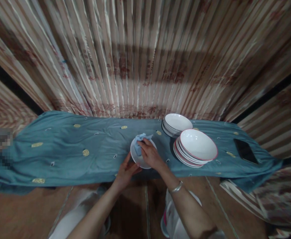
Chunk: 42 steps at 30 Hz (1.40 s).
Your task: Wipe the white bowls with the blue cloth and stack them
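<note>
A white bowl or deep plate [147,164] rests near the front edge of the cloth-covered table, in front of me. My left hand [126,171] grips its lower left rim, with the thumb side against the edge. Inside it, my right hand [150,154] presses a light blue cloth [138,146] against the upper left of the inner surface. The fingers of that hand are closed on the cloth, and part of it bunches up past the far rim. A silver bangle circles my right wrist.
To the right stand a stack of red-rimmed white bowls [197,146] and, behind it, a stack of white plates [177,122]. A dark flat phone-like object [245,151] lies at the right end. The teal tablecloth [68,149] hangs over the front edge; a pleated curtain [135,66] rises behind.
</note>
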Motion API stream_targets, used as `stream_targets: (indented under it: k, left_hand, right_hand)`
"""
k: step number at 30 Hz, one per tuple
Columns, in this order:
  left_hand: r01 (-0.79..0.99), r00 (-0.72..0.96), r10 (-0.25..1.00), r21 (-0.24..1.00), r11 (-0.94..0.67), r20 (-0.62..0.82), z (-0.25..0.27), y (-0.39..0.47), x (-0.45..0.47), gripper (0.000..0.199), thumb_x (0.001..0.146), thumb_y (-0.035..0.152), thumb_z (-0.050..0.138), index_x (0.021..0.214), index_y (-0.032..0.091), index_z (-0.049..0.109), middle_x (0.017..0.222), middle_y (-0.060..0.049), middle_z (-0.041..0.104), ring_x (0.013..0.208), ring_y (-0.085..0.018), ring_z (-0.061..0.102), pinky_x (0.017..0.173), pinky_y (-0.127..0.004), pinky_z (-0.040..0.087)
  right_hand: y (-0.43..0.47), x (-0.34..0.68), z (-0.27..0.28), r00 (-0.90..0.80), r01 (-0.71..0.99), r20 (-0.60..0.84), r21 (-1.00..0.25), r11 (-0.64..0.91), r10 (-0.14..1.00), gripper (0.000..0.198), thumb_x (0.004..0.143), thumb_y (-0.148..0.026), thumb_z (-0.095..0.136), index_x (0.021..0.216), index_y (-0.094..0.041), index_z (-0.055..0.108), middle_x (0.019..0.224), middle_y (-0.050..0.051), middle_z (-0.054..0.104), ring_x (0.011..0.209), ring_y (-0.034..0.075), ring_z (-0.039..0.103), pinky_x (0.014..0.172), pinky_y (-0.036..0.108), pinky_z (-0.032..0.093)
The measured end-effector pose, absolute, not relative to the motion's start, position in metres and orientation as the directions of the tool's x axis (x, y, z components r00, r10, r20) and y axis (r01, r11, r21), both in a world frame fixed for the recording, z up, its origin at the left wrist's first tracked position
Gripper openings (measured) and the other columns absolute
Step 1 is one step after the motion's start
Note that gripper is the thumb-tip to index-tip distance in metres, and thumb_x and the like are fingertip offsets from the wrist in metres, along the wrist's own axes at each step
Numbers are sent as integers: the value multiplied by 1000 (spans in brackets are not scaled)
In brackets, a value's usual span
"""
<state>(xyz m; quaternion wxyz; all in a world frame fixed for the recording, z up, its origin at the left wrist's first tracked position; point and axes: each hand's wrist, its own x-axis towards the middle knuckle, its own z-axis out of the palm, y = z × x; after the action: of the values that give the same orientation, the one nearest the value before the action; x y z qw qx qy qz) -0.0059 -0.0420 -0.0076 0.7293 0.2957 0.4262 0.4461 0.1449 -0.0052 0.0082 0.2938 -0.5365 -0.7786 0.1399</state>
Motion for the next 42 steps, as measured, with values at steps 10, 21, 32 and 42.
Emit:
stream_targets:
  k: [10, 21, 32, 42]
  left_hand:
    - [-241, 291, 921, 912, 333, -259, -12, -40, -7, 95, 64, 34, 76, 144, 18, 28, 80, -3, 71, 79, -21, 67, 82, -39, 53]
    - [-15, 264, 949, 983, 183, -173, -16, -30, -7, 82, 69, 44, 69, 141, 20, 36, 105, -8, 65, 88, -24, 64, 73, -37, 54]
    - [-247, 258, 959, 951, 186, -121, -20, -27, 4, 86, 62, 41, 75, 138, 22, 40, 125, -10, 61, 115, -30, 55, 96, -44, 46]
    - [-236, 234, 958, 946, 221, -166, -13, -29, 5, 91, 59, 38, 78, 138, 20, 38, 117, -10, 64, 111, -29, 58, 95, -44, 46]
  right_hand:
    - [-16, 170, 20, -204, 963, 1, -178, 201, 979, 31, 88, -13, 39, 102, -15, 66, 112, 13, 60, 105, 23, 52, 95, 36, 38]
    - [-15, 177, 5, -434, 503, -50, -842, 196, 899, 35, 79, -11, 43, 100, -19, 71, 84, 0, 70, 74, 14, 61, 69, 24, 47]
    - [-7, 155, -5, -218, 272, 283, -902, 336, 934, 42, 86, -24, 45, 127, -20, 52, 133, 9, 49, 124, 18, 44, 103, 34, 37]
    - [-7, 168, 5, -119, 884, 303, -402, 240, 945, 43, 86, -12, 40, 127, -12, 51, 134, 19, 43, 122, 28, 41, 102, 46, 36]
